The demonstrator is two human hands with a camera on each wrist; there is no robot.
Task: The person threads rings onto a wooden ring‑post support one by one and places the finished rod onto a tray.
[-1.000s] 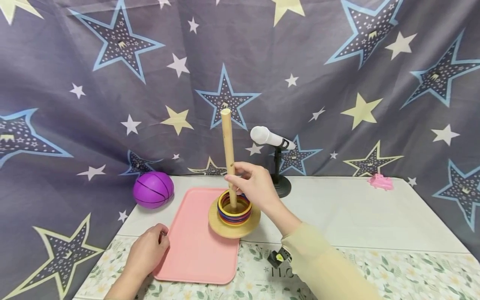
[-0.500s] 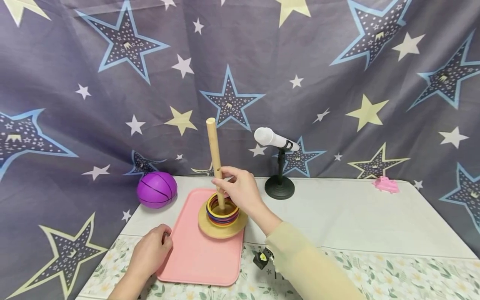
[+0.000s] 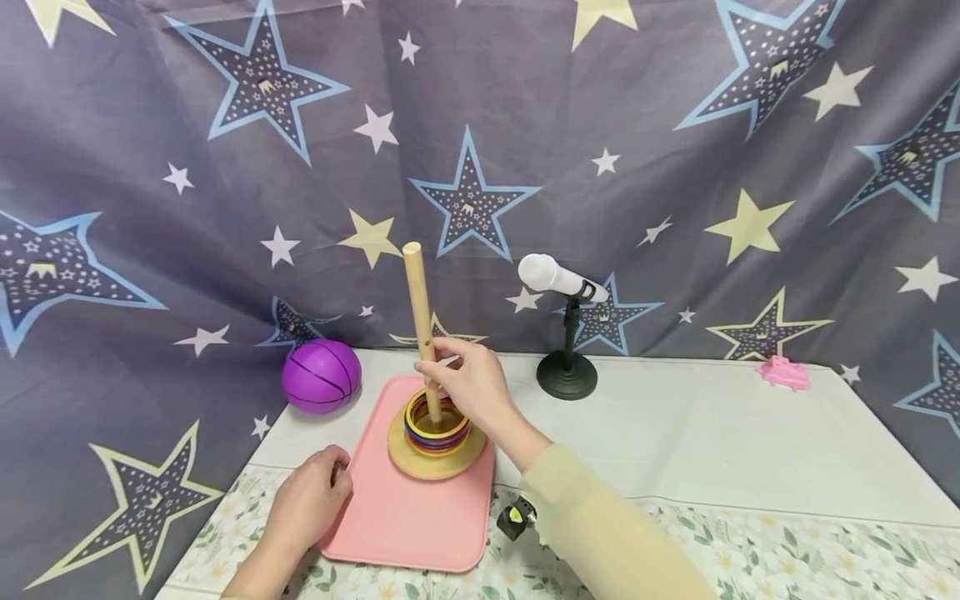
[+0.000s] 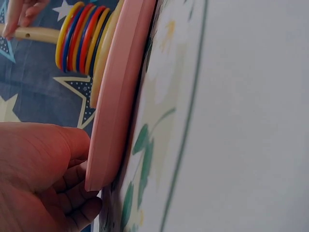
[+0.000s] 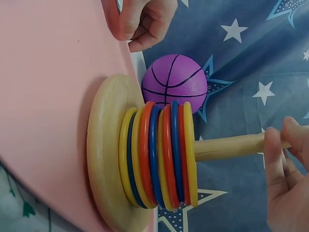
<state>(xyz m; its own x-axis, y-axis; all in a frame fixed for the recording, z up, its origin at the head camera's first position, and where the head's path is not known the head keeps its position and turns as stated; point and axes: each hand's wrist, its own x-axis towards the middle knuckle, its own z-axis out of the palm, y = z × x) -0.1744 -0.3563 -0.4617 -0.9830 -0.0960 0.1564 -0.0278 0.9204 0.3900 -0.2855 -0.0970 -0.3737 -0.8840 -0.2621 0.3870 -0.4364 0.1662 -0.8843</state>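
My right hand [image 3: 472, 382] pinches the wooden post [image 3: 420, 312] of a ring toss stand between thumb and fingers, above the rings. Several red, blue and yellow rings [image 5: 164, 154] are stacked round the post's lower part. The stand's round wooden base [image 3: 423, 465] sits on the upper part of a pink tray [image 3: 408, 529]. My left hand [image 3: 309, 504] grips the tray's left edge, thumb at the rim and fingers curled beside and below it, as the left wrist view [image 4: 63, 179] shows.
A purple toy basketball [image 3: 321, 377] lies beyond the tray's left corner. To the right stands a white microphone [image 3: 558, 277] on a black stand [image 3: 567, 375]. A small pink toy [image 3: 784, 372] is at the far right. A star-patterned curtain [image 3: 480, 100] hangs behind the table.
My right hand has carried the ring stand left, from overhanging the tray's right edge to fully over the tray. The left hand stays at the tray's edge. The view has shifted slightly.
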